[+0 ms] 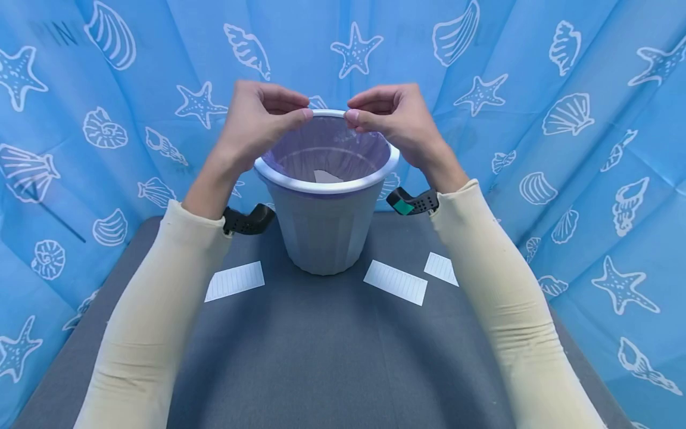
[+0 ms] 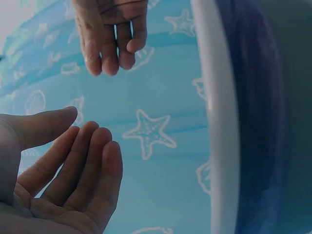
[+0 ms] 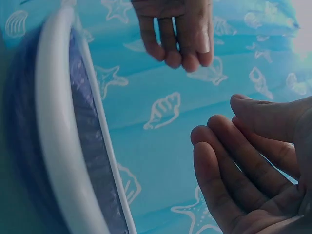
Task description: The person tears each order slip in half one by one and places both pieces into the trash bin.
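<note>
A light grey waste bin (image 1: 321, 229) stands upright at the far side of the table, with a white rim ring (image 1: 327, 188) round its mouth. A purple translucent bag (image 1: 375, 158) lines its inside, and a white piece (image 1: 324, 176) shows within. My left hand (image 1: 257, 122) is raised over the left side of the rim, fingers gently bent. Facing it, my right hand (image 1: 396, 122) is held over the right side. Both wrist views show bare space between thumb and fingers of the left hand (image 2: 73, 175) and the right hand (image 3: 248, 175).
White lined paper strips lie on the dark grey table (image 1: 321, 357): one left strip (image 1: 236, 281), one right strip (image 1: 395, 282), and another strip (image 1: 442, 268) partly behind the right sleeve. A blue curtain (image 1: 300, 36) with shells and starfish surrounds the table's back and sides.
</note>
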Demonstrator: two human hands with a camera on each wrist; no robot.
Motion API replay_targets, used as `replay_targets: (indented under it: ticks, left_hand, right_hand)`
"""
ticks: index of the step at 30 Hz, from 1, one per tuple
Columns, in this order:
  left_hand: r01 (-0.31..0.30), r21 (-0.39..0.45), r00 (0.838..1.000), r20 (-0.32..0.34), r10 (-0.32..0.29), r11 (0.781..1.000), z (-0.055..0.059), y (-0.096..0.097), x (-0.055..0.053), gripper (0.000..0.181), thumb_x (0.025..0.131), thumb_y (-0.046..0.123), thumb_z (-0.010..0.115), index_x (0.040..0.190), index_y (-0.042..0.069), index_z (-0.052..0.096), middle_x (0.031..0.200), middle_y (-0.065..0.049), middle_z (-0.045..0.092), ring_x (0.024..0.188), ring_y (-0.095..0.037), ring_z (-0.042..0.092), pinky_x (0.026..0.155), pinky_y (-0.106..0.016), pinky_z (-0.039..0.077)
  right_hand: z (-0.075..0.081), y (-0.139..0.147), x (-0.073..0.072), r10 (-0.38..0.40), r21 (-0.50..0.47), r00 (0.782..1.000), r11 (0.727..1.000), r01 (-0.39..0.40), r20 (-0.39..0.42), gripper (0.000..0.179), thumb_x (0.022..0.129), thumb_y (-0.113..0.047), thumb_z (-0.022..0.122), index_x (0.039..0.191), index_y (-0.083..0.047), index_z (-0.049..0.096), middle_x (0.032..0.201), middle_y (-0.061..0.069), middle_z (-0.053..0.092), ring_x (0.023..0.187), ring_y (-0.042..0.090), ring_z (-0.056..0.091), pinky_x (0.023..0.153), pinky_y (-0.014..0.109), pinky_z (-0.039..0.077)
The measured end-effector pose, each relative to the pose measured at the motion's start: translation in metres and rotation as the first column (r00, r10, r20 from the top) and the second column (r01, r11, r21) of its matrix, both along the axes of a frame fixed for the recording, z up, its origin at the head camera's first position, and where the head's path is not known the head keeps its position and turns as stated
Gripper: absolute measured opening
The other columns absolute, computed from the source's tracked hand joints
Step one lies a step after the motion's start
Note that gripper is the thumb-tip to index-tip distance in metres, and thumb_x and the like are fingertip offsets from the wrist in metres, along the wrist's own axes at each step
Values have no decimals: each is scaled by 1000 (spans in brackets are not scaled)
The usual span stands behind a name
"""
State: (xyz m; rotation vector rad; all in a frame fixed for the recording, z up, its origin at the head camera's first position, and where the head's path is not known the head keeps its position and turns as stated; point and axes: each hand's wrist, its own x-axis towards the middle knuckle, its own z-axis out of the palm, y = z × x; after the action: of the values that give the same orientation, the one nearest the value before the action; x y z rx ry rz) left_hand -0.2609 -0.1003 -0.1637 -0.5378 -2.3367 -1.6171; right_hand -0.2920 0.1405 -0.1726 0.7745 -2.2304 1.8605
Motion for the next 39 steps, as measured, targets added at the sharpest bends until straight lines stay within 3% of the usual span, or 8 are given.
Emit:
replay_targets:
  ticks: [7, 15, 20, 27, 33, 39]
  left_hand:
    - [31, 29, 994, -103, -28, 999, -15, 1, 19, 24, 91, 11, 77, 111, -2, 75, 109, -16, 74, 97, -21, 71, 92, -30, 54]
    - [41, 26, 983, -178, -36, 999, -36, 0, 41, 25, 90, 13, 78, 111, 0, 77, 106, -12, 75, 95, -20, 73, 89, -31, 56]
    - [52, 41, 983, -181, -44, 998, -48, -1, 54, 26, 90, 14, 79, 113, 1, 76, 106, -11, 75, 96, -20, 72, 89, -31, 56]
    - [108, 93, 976, -202, -87, 990, -69, -3, 69, 23, 89, 7, 78, 111, -1, 76, 104, -9, 75, 95, -19, 73, 86, -31, 57]
    - [152, 141, 975, -181, -126, 978, -97, -5, 78, 25, 88, 0, 77, 112, -5, 73, 104, -11, 75, 93, -19, 74, 85, -32, 57]
    - [165, 165, 981, -133, -144, 973, -129, -6, 80, 25, 89, 0, 77, 112, -6, 72, 105, -11, 75, 94, -21, 73, 85, -31, 57]
  right_hand:
    - [-13, 2, 24, 68, -80, 994, 994, -75, -84, 15, 88, 2, 77, 102, 7, 76, 91, 14, 74, 83, 26, 72, 80, 33, 58]
    - [-29, 3, 50, 73, -86, 983, 992, -89, -168, 17, 87, 6, 75, 103, 10, 74, 94, 12, 75, 84, 25, 73, 82, 33, 58]
    - [-43, 6, 64, 50, -41, 973, 997, -60, -224, 20, 87, 5, 76, 106, 9, 74, 96, 12, 76, 84, 27, 73, 78, 32, 59]
    - [-64, 10, 79, 64, -43, 971, 996, -75, -229, 20, 86, 9, 75, 106, 8, 75, 97, 13, 76, 83, 28, 72, 77, 32, 59]
    - [-87, 10, 90, 64, -59, 975, 995, -79, -215, 21, 86, 9, 75, 107, 8, 74, 99, 13, 75, 86, 25, 73, 79, 33, 59]
    - [-115, 12, 97, 65, -55, 980, 996, -77, -186, 21, 87, 7, 75, 108, 7, 74, 102, 16, 75, 93, 25, 74, 82, 35, 59]
